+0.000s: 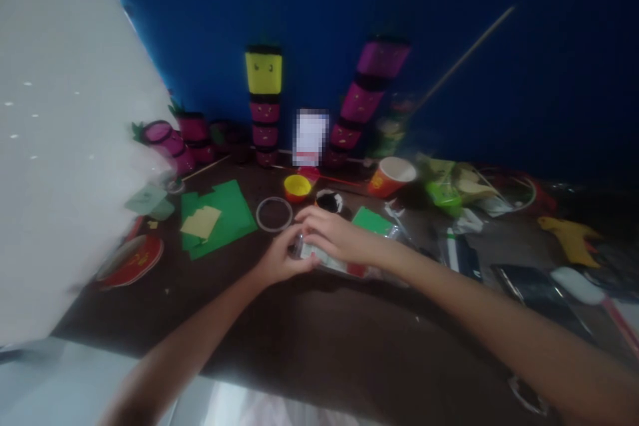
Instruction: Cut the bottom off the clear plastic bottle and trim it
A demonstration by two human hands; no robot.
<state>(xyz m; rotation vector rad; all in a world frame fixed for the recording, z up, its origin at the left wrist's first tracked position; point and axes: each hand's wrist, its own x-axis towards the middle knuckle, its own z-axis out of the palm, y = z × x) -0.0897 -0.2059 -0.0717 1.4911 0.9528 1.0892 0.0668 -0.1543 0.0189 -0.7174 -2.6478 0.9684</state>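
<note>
At the middle of the dark table point(319, 346), both hands meet over a whitish packet point(327, 263) with a red patch. My left hand point(283, 256) curves round the packet's left end, thumb and fingers bent against it. My right hand point(332, 231) lies over its top with fingers bent, reaching across to the left hand's fingertips. Blur and the fingers hide part of the packet. Just behind the hands are a round pot with a black inside point(329, 201) and a clear ring point(274, 214). Green paper point(372, 220) lies behind my right wrist.
Green sheets point(232, 213) with yellow pieces lie left, beside a red disc point(137, 261). A yellow cup point(297, 187) and an orange paper cup point(392, 176) stand behind. Stacked pink cups point(362, 103) rise near the blue wall. A yellow glue gun point(572, 239) lies right.
</note>
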